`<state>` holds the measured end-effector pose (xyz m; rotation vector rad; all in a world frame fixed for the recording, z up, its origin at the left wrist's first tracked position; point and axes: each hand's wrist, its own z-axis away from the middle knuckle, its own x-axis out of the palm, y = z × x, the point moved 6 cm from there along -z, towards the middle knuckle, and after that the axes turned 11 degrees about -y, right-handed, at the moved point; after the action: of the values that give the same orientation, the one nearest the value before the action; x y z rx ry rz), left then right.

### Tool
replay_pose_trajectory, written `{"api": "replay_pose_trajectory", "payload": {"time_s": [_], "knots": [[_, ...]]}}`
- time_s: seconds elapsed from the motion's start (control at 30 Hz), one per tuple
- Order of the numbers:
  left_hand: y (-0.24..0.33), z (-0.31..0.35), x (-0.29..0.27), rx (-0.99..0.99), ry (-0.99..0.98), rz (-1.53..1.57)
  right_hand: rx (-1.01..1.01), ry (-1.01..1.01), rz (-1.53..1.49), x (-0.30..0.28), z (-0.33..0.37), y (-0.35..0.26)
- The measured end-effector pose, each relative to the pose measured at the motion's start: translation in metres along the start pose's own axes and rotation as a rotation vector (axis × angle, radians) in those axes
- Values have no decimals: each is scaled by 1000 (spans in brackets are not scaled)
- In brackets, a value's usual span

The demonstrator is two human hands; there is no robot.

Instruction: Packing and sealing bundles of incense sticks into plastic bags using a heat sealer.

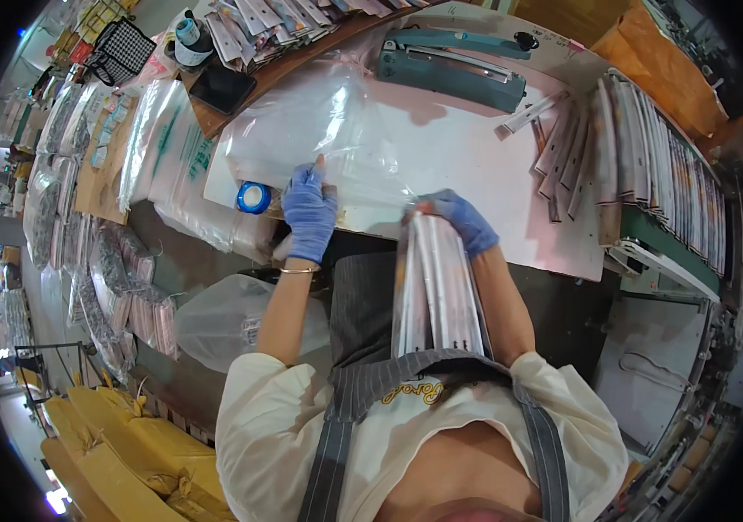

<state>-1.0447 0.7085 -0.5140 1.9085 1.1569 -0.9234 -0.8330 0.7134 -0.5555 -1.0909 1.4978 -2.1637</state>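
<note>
My left hand point(309, 213), in a blue knitted glove with bare fingertips, is closed at the near edge of a clear plastic bag point(336, 130) lying on the white table. Its fingers appear to pinch that thin film. My right hand point(463, 222), gloved alike, is wrapped round the far end of a bundle of long narrow packets point(436, 287). This bundle leans against my apron, its far end at the table's near edge. A wisp of clear film runs from the bag toward my right hand.
A teal bag sealer point(454, 70) stands at the back. Loose packets point(563, 161) lie to the right, beside a packed row of them point(663, 165). A blue tape roll point(254, 197) is left of my left hand. A phone point(223, 90) and stacked plastic bags point(171, 165) lie farther left.
</note>
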Motion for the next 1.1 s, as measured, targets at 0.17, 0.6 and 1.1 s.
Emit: {"api": "replay_pose_trajectory", "payload": {"time_s": [0.17,0.6,1.1], "knots": [[58,-4,8,-70,-521,-106,-136,57,-173,-13,42,-8],[95,89,4,117,-181,-69,-73,213,235,46,56,24],[113,-132,-62,328,-395,1134,-228,108,1743,11,116,-140]]}}
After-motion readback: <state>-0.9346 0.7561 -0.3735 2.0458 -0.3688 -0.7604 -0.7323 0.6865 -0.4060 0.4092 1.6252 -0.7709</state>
